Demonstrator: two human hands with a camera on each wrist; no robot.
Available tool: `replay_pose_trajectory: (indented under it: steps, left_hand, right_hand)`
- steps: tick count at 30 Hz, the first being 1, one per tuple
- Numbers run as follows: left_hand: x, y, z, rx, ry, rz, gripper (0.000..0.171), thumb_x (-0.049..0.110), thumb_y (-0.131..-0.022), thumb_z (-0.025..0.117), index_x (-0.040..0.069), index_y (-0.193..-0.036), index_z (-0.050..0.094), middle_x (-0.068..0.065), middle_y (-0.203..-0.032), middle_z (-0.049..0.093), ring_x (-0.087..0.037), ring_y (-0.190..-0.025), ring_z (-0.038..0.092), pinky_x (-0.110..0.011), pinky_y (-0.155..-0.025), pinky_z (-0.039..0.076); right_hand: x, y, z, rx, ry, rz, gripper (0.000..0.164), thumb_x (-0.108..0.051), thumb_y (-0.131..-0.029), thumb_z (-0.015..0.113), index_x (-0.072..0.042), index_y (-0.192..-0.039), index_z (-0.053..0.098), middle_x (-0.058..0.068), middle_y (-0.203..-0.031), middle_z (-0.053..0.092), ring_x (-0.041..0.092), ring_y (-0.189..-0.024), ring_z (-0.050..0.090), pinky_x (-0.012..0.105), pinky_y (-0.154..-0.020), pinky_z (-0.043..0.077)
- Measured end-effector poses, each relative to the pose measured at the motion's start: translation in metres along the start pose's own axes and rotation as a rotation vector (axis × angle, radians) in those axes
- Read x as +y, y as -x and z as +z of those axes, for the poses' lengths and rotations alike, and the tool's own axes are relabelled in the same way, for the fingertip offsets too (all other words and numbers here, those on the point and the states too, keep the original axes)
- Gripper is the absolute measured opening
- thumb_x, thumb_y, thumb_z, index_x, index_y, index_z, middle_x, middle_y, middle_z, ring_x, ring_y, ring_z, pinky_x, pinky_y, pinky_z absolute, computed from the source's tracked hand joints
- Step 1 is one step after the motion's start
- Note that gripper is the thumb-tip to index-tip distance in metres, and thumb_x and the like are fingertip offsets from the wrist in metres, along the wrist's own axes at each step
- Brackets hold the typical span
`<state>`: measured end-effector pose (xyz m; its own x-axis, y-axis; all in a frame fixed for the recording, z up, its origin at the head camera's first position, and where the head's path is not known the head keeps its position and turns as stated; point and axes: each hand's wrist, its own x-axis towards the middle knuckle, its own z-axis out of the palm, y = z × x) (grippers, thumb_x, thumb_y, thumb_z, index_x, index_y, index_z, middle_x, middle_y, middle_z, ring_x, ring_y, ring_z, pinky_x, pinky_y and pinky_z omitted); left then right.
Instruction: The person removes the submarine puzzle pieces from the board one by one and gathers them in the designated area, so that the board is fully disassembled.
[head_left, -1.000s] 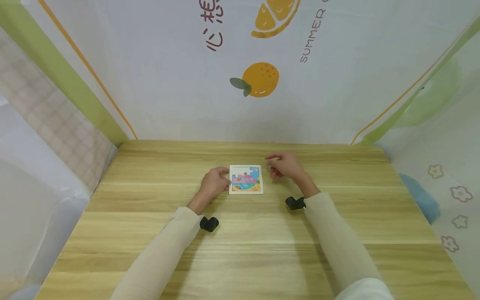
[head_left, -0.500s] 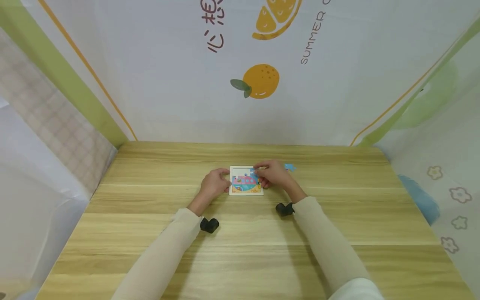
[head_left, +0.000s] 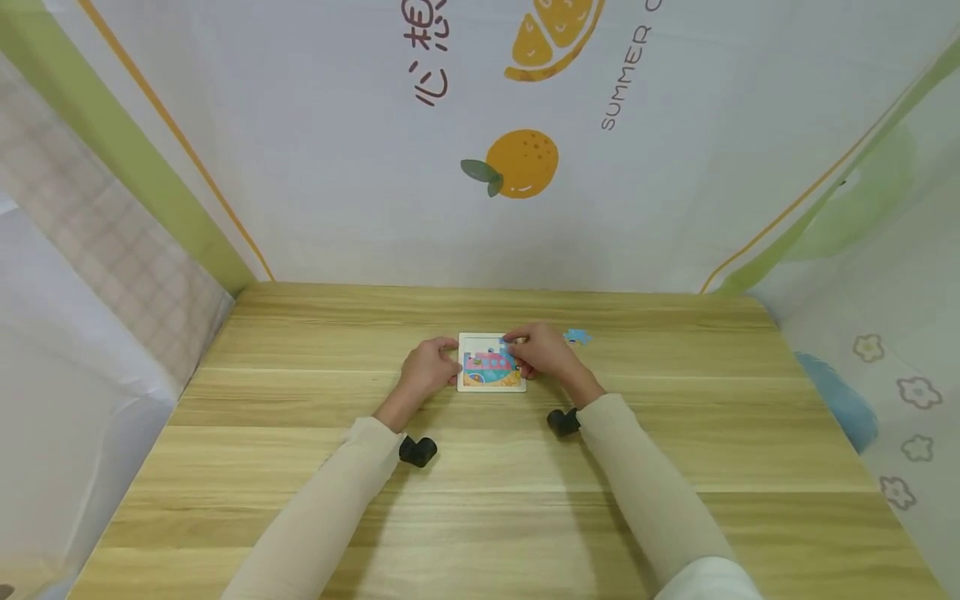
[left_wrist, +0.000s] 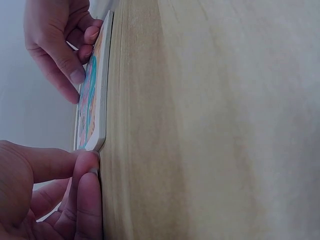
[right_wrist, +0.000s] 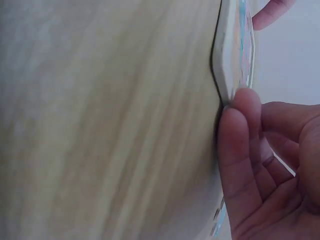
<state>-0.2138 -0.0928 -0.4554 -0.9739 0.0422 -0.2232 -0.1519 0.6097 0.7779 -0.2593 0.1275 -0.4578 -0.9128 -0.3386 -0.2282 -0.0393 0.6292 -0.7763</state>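
Observation:
A small square jigsaw puzzle board [head_left: 491, 389] with a pale rim lies on the table, its picture pink, blue and orange. Part of its upper left shows bare white. My left hand [head_left: 430, 367] grips the left edge, fingertips at the corner of the rim [left_wrist: 104, 100] in the left wrist view. Over the upper right of the board, my right hand [head_left: 543, 350] pinches a blue puzzle piece, mostly hidden by the fingers. In the right wrist view, other fingertips of the right hand [right_wrist: 270, 165] touch the board's corner.
A loose blue puzzle piece [head_left: 577, 337] lies on the wooden table [head_left: 480, 500] just right of the right hand; whether more lie there is hidden. A white cloth [head_left: 360, 208] with printed fruit hangs behind the table. Black wrist cameras [head_left: 417, 452] sit by the cuffs.
My right hand has moved left from beside the board to over its upper right, carrying a blue puzzle piece. The loose piece has come into sight. The left hand has stayed put.

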Motion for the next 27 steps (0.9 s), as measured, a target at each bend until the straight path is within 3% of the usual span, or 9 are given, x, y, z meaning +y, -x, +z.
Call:
replay_pose_trajectory:
  steps: [5, 15, 20, 27]
  left_hand:
    - [0.0, 0.0, -0.001, -0.001, 0.006, -0.012, 0.045, 0.007, -0.088, 0.067, 0.006, -0.132, 0.058, -0.003, -0.07, 0.066, -0.013, -0.058, 0.061, -0.025, -0.054, 0.038]
    - [-0.001, -0.002, 0.0, -0.013, 0.022, -0.013, 0.045, 0.007, -0.089, 0.067, 0.006, -0.132, 0.057, -0.003, -0.071, 0.067, -0.013, -0.058, 0.062, -0.025, -0.055, 0.04]
    - [-0.001, -0.002, 0.001, -0.005, 0.013, -0.004, 0.045, 0.007, -0.089, 0.067, 0.005, -0.133, 0.057, -0.002, -0.07, 0.067, -0.013, -0.058, 0.061, -0.025, -0.053, 0.038]
    - [-0.001, -0.001, 0.0, -0.011, 0.007, 0.003, 0.045, 0.008, -0.089, 0.066, 0.006, -0.133, 0.057, -0.002, -0.07, 0.067, -0.014, -0.058, 0.061, -0.024, -0.051, 0.037]
  right_hand:
    - [-0.004, -0.003, 0.001, -0.012, 0.022, 0.034, 0.025, -0.014, -0.097, 0.059, -0.009, -0.121, 0.064, 0.008, -0.062, 0.061, 0.015, -0.046, 0.06, 0.03, -0.049, 0.057]
    - [-0.001, -0.006, 0.0, -0.042, -0.043, 0.027, 0.023, -0.009, -0.097, 0.059, -0.008, -0.12, 0.055, 0.007, -0.06, 0.057, 0.015, -0.043, 0.054, 0.027, -0.045, 0.052]
    - [0.003, -0.006, 0.001, -0.032, -0.073, 0.009, 0.023, -0.01, -0.096, 0.059, -0.01, -0.119, 0.054, 0.006, -0.06, 0.056, 0.015, -0.044, 0.052, 0.025, -0.044, 0.05]
    - [0.006, -0.006, 0.004, 0.005, -0.031, -0.018, 0.024, -0.014, -0.096, 0.061, -0.013, -0.119, 0.054, 0.005, -0.056, 0.056, 0.014, -0.043, 0.051, 0.025, -0.046, 0.049]
